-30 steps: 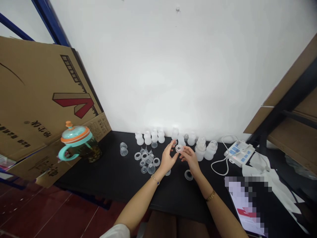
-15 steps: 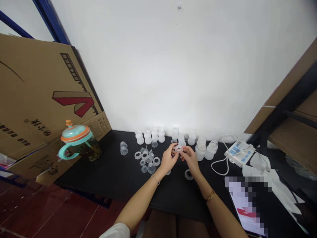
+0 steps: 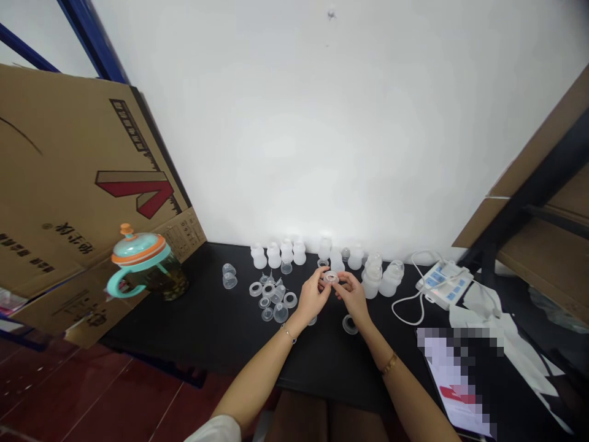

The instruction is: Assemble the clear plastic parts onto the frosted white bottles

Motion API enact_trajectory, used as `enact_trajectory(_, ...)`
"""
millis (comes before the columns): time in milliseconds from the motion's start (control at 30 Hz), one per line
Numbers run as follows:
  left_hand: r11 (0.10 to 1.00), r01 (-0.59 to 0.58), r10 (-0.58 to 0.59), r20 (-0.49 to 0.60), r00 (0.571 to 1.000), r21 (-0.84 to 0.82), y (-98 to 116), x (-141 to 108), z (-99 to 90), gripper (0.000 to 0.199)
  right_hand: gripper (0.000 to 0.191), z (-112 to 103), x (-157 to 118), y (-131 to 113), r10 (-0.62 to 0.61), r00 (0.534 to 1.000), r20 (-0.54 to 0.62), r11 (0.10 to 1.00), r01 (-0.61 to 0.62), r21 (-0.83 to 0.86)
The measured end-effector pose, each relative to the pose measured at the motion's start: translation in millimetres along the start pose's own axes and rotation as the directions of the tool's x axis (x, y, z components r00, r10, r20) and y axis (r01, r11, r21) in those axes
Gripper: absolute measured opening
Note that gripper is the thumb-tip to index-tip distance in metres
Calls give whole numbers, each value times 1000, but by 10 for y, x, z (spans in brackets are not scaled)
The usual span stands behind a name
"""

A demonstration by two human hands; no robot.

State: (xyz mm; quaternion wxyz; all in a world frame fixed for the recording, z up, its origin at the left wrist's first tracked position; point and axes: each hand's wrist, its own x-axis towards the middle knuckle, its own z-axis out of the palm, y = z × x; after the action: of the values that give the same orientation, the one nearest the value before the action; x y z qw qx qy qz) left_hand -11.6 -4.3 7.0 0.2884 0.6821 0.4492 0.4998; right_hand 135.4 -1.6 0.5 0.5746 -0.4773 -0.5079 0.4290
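Holding clear ring (image 3: 331, 278), left hand (image 3: 313, 297), right hand (image 3: 353, 299), near table edge (image 3: 239, 245).

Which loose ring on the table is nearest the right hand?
The lone translucent ring just below the right hand. It sits apart on the black table, while the other loose rings lie in the cluster further left.
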Motion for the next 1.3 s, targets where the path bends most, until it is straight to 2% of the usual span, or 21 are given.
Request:
enact_trajectory(333,997,13,-14,-13,1000,-70,21,1,-7,40,49,6,-5,-37,-2,1000,10,1000,2,16)
enact_trajectory(667,995,0,-2,-18,1000,-98,23,2,-4,28,50,12,-12,-55,-3,1000,-4,1000,4,29)
enact_trajectory(1100,999,-14,13,-28,1000,-53,-23,1,0,25,47,29,-34,-28,-42,999,-5,999,42,-27)
enact_trajectory(1300,999,-4,4,-20,1000,-38,2,-7,-4,24,45,23,-40,1,-71,997,-13,992,69,-106)
